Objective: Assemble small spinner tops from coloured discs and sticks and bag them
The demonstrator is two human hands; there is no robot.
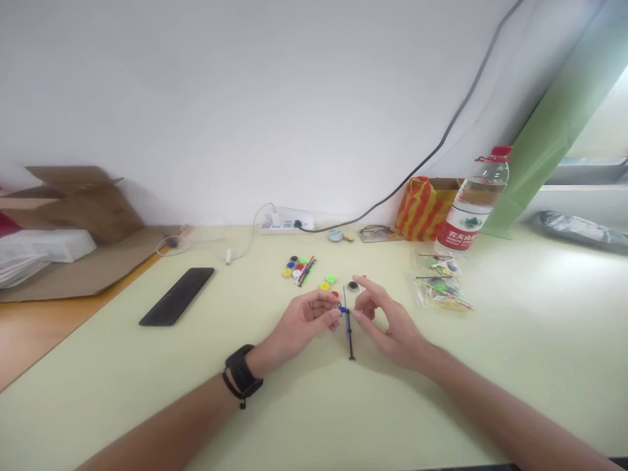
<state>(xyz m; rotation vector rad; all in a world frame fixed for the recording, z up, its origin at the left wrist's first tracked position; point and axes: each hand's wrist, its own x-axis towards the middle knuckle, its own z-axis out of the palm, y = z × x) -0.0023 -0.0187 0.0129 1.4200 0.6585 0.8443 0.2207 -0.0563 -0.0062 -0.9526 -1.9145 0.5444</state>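
Note:
My left hand has its fingers curled, pinching the blue end of a small assembly of thin blue and black plastic rods. The black rod points down towards me and ends in a small fork. My right hand is just right of the rods, its index finger stretched out and apart from the thumb, with nothing seen between them. Just beyond my hands lie a black wheel-like disc, a green disc and a yellow disc. A red disc is partly hidden by my left fingers.
Further back are a cluster of coloured discs and thin coloured sticks. A black slab lies left. On the right are clear packets of parts, a water bottle and a striped bag. A power strip sits against the wall.

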